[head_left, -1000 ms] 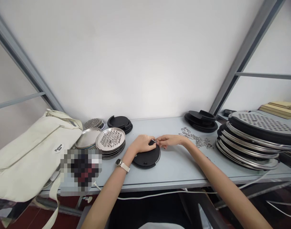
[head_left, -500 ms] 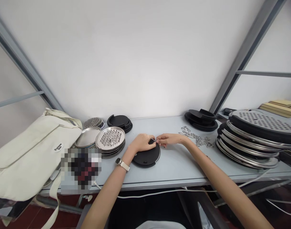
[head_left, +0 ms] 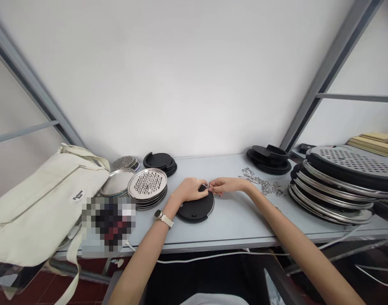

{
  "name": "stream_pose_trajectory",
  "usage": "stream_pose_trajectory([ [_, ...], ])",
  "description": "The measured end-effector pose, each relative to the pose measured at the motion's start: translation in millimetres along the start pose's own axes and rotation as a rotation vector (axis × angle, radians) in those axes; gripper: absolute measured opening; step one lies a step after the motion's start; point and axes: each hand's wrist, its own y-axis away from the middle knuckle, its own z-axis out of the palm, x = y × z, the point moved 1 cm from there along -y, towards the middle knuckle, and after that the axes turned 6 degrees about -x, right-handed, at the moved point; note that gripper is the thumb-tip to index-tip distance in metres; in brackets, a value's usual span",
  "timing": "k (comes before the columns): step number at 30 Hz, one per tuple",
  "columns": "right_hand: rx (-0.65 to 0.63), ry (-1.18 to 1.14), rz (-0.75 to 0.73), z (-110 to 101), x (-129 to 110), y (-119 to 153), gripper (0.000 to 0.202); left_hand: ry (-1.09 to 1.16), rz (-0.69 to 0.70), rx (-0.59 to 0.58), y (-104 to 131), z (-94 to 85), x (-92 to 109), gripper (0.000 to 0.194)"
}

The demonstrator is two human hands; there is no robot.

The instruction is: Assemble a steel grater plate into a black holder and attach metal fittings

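Observation:
A round black disc [head_left: 195, 210] lies on the table in front of me, with a small hole near its front edge. My left hand [head_left: 190, 189] grips its far side, thumb over the top and fingers at the rim. At the disc's far right edge, my right hand [head_left: 219, 186] pinches a small metal clip [head_left: 206, 185], which touches the disc next to my left thumb. Similar wire clips [head_left: 265, 184] lie loose in a pile to the right of my right hand. The far rim of the disc is hidden under my left hand.
Left of the disc stand stacked round metal graters [head_left: 147, 185], plain metal discs [head_left: 117, 182] and black discs [head_left: 160, 162]. Black holders [head_left: 268, 159] and a tall grater stack [head_left: 336, 186] stand right. A cream bag [head_left: 44, 203] lies far left; a white cable [head_left: 213, 256] hangs along the front edge.
The metal clip has turned slightly at the disc's edge between my right fingers. Both hands stay in nearly the same place, and the disc has hardly moved.

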Motion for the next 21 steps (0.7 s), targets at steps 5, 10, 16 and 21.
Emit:
stream_pose_trajectory([
  [5,-0.010,-0.029,0.002,0.5,-2.5,0.9,0.031,0.008,0.005,0.008,0.0,0.2,-0.7,0.030],
  [10,-0.006,-0.017,0.002,1.0,-7.7,3.3,0.035,0.018,0.017,0.016,-0.1,1.0,-2.0,0.030],
  [16,-0.003,-0.003,0.011,0.6,-8.2,4.0,0.038,0.021,0.018,0.022,-0.7,1.4,-2.1,0.029],
  [21,-0.014,0.012,-0.017,0.1,-4.8,2.6,0.038,0.015,0.022,0.024,-1.1,1.7,-2.3,0.028],
])
